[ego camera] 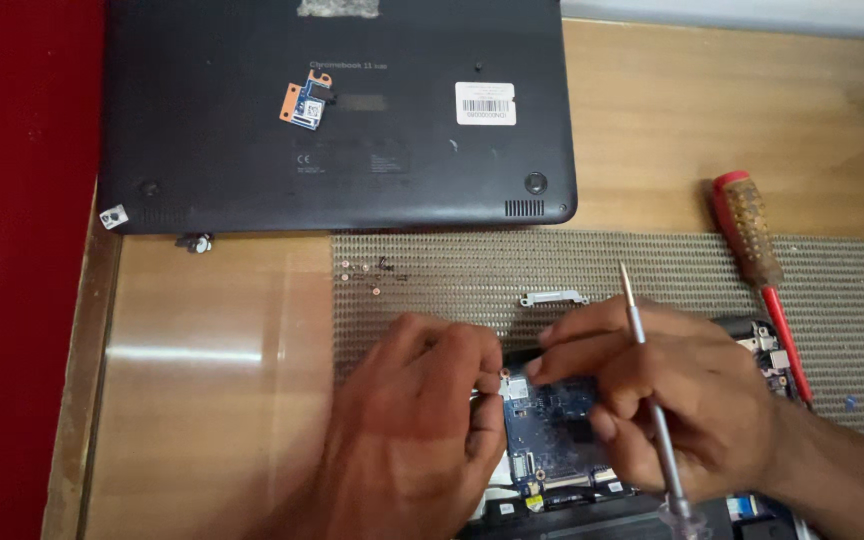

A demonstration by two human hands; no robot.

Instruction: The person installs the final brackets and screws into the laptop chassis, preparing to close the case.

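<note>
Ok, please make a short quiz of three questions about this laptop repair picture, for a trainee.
1. True or false: the right hand holds a slim metal screwdriver.
2. Where does the red-handled screwdriver lie? A) on the black laptop cover B) at the right, partly on the woven mat C) in the left hand
3. What do both hands touch?

Key: 1 true. 2 B. 3 the blue circuit board.
</note>
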